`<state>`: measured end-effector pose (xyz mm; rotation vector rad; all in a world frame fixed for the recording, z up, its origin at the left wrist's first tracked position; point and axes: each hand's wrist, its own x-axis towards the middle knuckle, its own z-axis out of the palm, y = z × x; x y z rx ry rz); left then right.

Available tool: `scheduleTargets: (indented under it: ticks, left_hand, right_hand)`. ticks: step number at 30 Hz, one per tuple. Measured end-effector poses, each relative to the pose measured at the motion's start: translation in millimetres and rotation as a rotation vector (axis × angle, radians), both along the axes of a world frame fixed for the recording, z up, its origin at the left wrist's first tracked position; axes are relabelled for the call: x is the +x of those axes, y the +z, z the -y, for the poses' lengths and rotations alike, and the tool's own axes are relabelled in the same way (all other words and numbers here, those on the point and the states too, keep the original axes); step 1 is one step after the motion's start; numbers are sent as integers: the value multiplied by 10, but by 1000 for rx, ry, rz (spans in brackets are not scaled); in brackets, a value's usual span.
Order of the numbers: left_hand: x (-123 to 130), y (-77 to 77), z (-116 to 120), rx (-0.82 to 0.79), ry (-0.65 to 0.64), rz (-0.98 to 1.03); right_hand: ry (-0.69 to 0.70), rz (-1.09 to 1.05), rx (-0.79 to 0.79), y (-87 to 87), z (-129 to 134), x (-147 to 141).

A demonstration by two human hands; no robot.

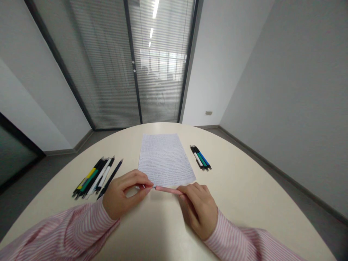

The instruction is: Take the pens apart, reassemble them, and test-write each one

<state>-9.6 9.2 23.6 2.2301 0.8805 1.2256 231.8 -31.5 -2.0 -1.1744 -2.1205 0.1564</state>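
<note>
A pink pen (167,189) lies crosswise between my two hands, above the table just short of the paper's near edge. My left hand (126,192) pinches its left end, where a small metallic part shows beside the fingertips. The right end sits in the closed fingers of my right hand (199,206), and that tip is hidden. Beyond the hands lies a sheet of paper (164,157) covered in lines of handwriting. Left of my left hand is a row of several pens (94,177), coloured yellow, green, white and black.
A smaller group of several pens (200,158), with white, green and blue barrels, lies right of the paper. Everything rests on a round cream table (233,181). Past its far edge stand a glass partition with blinds (111,72) and grey walls (299,90).
</note>
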Motion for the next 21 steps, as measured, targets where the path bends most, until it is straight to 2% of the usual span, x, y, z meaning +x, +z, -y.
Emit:
scheduleTargets:
  ticks: [4,11,15,18,21]
  left_hand:
    - [16,-16,36,-4,-11,18]
    - [-7,-46,36,-175,2,67]
    - [-12,-61,19,-180,16,108]
    - [-9,-68,37,-149,18,71]
    - [-13,-68,65,-114,16,21]
  right_hand:
    - [3,-2,20,13,12,-12]
    - [45,-45,75,41,1,26]
    - [56,-105,95,51,-4,49]
    - [47,-122,82,73,-1,52]
    - [95,-144,40,108,6,42]
